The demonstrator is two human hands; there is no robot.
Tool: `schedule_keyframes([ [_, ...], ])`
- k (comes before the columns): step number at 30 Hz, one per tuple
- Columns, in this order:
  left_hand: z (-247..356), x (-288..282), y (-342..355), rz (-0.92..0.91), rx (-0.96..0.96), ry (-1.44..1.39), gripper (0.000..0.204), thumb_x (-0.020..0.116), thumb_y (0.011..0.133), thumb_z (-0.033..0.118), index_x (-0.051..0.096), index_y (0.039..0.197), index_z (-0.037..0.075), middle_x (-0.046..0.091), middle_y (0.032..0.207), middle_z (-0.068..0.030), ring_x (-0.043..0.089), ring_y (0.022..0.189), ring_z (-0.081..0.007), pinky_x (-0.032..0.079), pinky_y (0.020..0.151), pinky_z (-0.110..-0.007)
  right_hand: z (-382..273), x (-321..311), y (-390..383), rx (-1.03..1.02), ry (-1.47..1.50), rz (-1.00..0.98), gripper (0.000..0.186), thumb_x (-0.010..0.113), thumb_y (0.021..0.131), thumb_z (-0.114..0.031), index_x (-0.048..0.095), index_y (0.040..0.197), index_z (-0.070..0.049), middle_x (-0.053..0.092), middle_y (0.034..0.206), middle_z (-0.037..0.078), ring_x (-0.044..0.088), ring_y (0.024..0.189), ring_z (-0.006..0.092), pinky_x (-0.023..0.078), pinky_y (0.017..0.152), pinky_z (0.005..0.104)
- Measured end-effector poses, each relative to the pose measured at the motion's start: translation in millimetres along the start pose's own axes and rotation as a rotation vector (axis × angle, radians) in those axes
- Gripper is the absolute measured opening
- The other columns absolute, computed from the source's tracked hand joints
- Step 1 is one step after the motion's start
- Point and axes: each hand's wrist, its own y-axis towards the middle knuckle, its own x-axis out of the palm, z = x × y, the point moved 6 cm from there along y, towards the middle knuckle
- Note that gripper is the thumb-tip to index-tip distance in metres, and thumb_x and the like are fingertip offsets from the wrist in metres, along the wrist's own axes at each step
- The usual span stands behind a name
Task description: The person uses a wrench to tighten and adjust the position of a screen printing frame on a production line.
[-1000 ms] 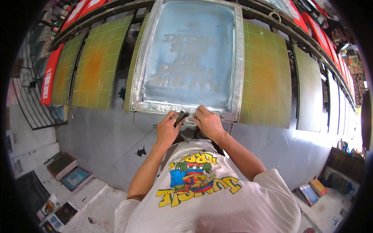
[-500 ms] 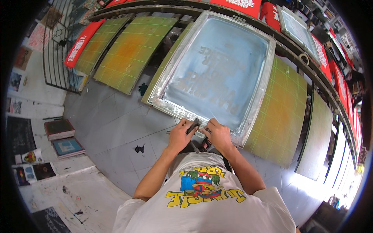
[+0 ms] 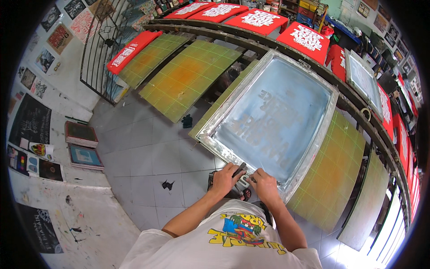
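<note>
A screen-printing frame (image 3: 332, 96) with a blue-coated mesh (image 3: 277, 92) and faint lettering lies over a board in front of me. At its near edge, my left hand (image 3: 224, 181) is closed around a short black handle (image 3: 241, 169). My right hand (image 3: 266, 184) is beside it at the same edge, its fingers pinched together. What those fingers hold is hidden or too small to tell. Between the hands a slotted metal bracket (image 3: 243, 182) shows below the frame.
Yellow-green boards (image 3: 190, 71) flank the screen on a long dark rail. Red printed shirts (image 3: 257, 21) lie on the far boards, and a second screen (image 3: 362, 83) stands at the right. Stacked framed screens (image 3: 85, 157) sit by the left wall. A black scrap (image 3: 167, 184) lies on the tiles.
My view has tilted up and swung left, so the screen and hands appear lower and farther right. Both hands stay at the frame's near edge, the left still on the black handle.
</note>
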Motion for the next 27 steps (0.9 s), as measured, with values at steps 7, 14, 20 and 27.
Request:
schedule_keyframes([
  [7,-3.3,2.3,-2.2,0.029,0.014,-0.073,0.024,0.078,0.088,0.028,0.071,0.090,0.005,0.066,0.086,-0.0101,0.067,0.073,-0.0343,0.053,0.063,-0.044,-12.6,-0.6,-7.1,-0.060,-0.044,-0.032,0.028,0.072,0.075,-0.009,0.073,0.102,-0.008,0.064,0.105,0.007,0.068,0.094,0.0271,0.057,0.075,0.0403],
  [14,-7.8,4.0,-12.6,0.010,0.095,-0.054,0.022,0.076,0.089,0.027,0.072,0.100,0.008,0.066,0.093,-0.0063,0.069,0.072,-0.0315,0.055,0.059,-0.044,-9.1,6.1,-11.9,-0.077,-0.040,-0.013,0.030,0.071,0.075,-0.008,0.074,0.105,-0.011,0.064,0.110,0.006,0.068,0.097,0.0245,0.058,0.076,0.0386],
  [20,-3.1,4.6,-8.2,0.012,-0.008,-0.079,0.023,0.075,0.090,0.027,0.068,0.096,0.006,0.065,0.093,-0.0096,0.068,0.075,-0.0348,0.053,0.062,-0.044,-9.1,-1.0,-9.9,0.028,0.177,0.150,0.025,0.070,0.074,0.000,0.076,0.096,-0.010,0.070,0.098,0.005,0.070,0.083,0.0297,0.057,0.074,0.0405],
  [27,0.7,4.0,-0.9,-0.068,-0.122,-0.017,0.034,0.072,0.093,0.036,0.064,0.100,0.005,0.066,0.089,-0.0158,0.065,0.077,-0.0384,0.051,0.068,-0.047,-10.7,-6.8,-3.1,0.038,0.150,0.063,0.020,0.071,0.076,-0.002,0.076,0.095,-0.010,0.072,0.096,0.005,0.070,0.085,0.0290,0.057,0.074,0.0408],
])
